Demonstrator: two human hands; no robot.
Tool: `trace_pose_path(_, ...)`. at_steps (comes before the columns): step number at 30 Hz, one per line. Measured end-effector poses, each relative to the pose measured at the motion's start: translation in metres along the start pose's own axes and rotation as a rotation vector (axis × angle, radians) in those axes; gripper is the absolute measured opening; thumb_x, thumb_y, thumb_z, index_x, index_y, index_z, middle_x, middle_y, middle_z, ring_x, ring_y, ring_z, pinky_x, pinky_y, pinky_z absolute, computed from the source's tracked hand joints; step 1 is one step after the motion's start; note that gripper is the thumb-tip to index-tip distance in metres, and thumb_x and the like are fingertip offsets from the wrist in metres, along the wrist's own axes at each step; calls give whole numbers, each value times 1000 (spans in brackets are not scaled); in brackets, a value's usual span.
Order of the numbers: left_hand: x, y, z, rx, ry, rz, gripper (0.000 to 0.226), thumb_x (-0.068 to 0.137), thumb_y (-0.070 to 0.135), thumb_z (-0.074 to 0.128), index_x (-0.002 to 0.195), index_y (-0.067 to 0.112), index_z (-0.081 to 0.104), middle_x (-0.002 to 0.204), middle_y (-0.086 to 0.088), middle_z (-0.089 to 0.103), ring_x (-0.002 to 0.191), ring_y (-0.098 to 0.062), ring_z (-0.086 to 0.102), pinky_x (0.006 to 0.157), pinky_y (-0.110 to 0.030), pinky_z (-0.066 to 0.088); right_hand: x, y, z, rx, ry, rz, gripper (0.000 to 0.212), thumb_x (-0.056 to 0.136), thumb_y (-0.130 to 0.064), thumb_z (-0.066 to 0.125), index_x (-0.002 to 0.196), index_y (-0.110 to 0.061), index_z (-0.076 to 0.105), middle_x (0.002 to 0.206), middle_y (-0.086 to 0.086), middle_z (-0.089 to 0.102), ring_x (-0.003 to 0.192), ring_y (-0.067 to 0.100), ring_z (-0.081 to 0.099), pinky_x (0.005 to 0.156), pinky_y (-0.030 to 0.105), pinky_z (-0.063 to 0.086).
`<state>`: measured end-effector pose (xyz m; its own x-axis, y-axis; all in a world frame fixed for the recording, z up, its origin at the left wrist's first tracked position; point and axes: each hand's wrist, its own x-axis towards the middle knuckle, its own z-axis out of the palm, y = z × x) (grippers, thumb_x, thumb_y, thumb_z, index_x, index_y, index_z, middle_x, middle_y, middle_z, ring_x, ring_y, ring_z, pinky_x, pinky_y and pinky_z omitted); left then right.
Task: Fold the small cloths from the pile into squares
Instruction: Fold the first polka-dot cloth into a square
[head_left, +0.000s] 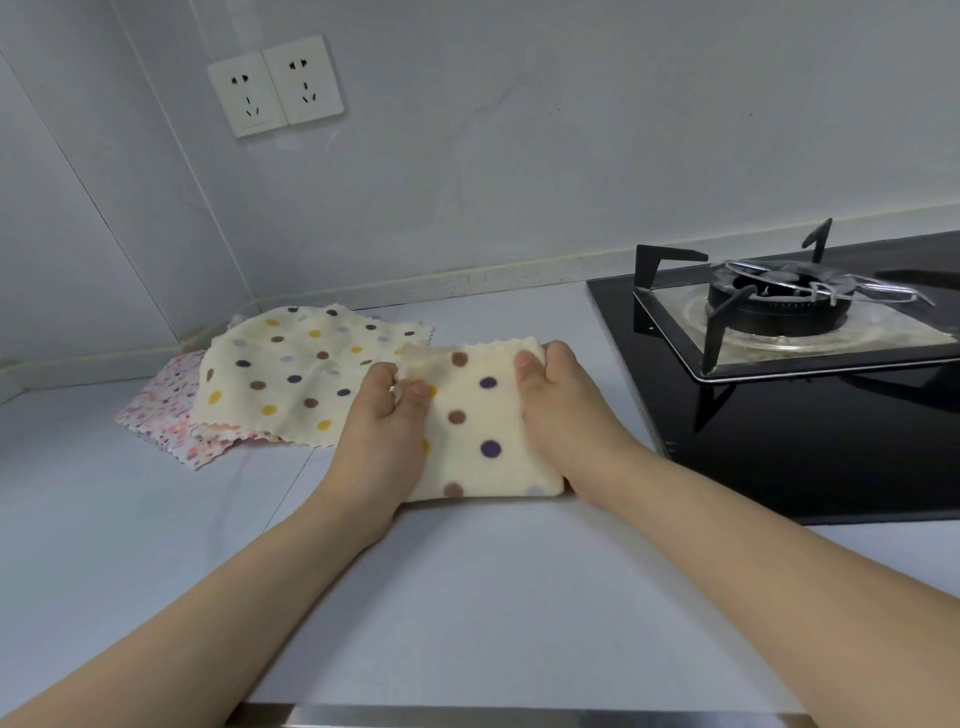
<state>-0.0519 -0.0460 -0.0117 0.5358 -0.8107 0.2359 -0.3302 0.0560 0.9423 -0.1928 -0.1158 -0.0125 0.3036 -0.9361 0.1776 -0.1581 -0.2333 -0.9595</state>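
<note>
Just left of the gas hob (779, 332), we pinch the folded polka-dot cloth (480, 423) with left hand (382, 421) and right hand (563, 405), and should align zigzag edges before pressing the crease flat.

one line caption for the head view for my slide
Both hands pinch a folded cream polka-dot cloth beside the unfolded pile.

The folded cloth (483, 421) is cream with brown and purple dots; the spread cloth (301, 369) matches, adding yellow; beneath, a pink-speckled white cloth (166, 410); black hob (810, 426).
</note>
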Motion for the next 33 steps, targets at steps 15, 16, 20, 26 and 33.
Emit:
trace_pose_path(15, -88, 54, 8, 174, 96, 28, 22, 104, 24, 31, 86, 13, 37, 73, 3, 39, 65, -16, 38, 58, -31, 32, -81, -34, -30, -156, 113, -82, 29, 104, -35, 28, 97, -11, 44, 81, -6, 48, 72, 10, 48, 55, 22, 33)
trace_pose_path(16, -97, 60, 10, 163, 85, 43, 22, 104, 24, 32, 84, 15, 36, 72, 3, 37, 64, -15, 36, 58, -31, 32, -87, -38, -40, -174, 117, -100, 28, 104, -35, 28, 98, -12, 44, 83, -6, 48, 72, 7, 47, 55, 22, 34)
trace_pose_path(20, -112, 85, 18, 94, 23, 10, 21, 102, 24, 34, 85, 14, 41, 77, 1, 41, 68, -15, 39, 62, -31, 36, -96, -52, -77, -277, 125, -206, 28, 104, -33, 30, 101, -10, 45, 91, 2, 53, 78, 17, 52, 62, 31, 36)
trace_pose_path(26, -86, 100, 46, -24, 60, -57, 31, 102, 30, 34, 73, 18, 33, 73, 4, 36, 64, -13, 35, 59, -27, 31, -58, -52, -95, -240, 95, -158, 30, 103, -34, 31, 102, -9, 47, 95, 2, 54, 86, 19, 51, 70, 31, 36)
trace_pose_path(33, -7, 83, 77, 115, 239, -68, 30, 105, 29, 28, 80, 13, 34, 67, 4, 38, 58, -12, 35, 54, -29, 30, 27, -45, -83, -319, 52, -89, 28, 104, -33, 31, 96, -11, 46, 82, -6, 49, 72, 4, 46, 57, 23, 32)
